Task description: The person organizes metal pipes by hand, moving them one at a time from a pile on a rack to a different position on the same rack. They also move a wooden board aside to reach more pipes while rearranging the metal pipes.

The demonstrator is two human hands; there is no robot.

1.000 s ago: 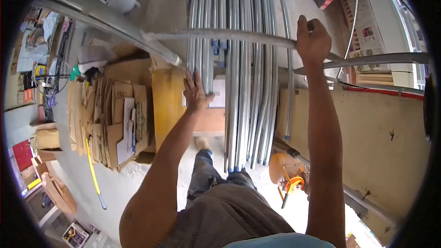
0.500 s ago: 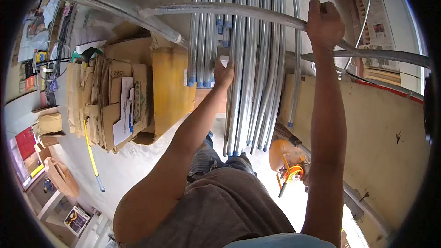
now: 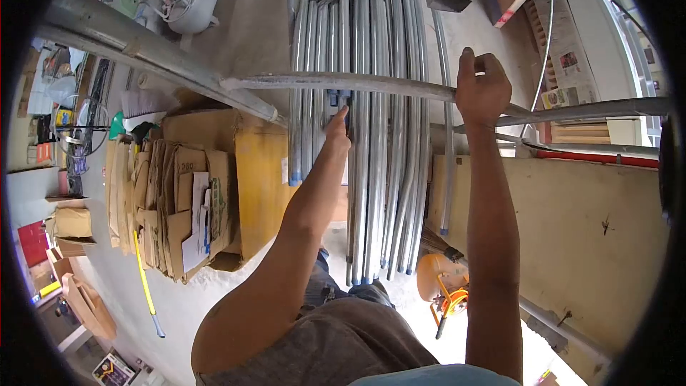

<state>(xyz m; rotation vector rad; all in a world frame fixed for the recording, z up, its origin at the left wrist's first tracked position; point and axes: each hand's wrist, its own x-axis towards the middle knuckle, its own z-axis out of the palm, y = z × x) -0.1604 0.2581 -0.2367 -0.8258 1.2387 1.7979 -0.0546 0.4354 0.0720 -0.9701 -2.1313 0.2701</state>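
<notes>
Long silver metal pipes [image 3: 375, 171], blue-ended, flanking the left hand [image 3: 339, 129], now farther forward, bringing the recessed ends [image 3: 333, 98] within reach; its grip cannot be told. Right hand [image 3: 484, 91]: curled around a grey round metal rail [image 3: 357, 83].

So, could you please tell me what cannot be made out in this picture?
Metal pipes, head view: far ends cut off by the top edge.
Left hand, head view: most fingers hidden behind the hand itself, so its grip is unclear.
White sheet among flattened cardboard, head view: any print too small to read.
</notes>
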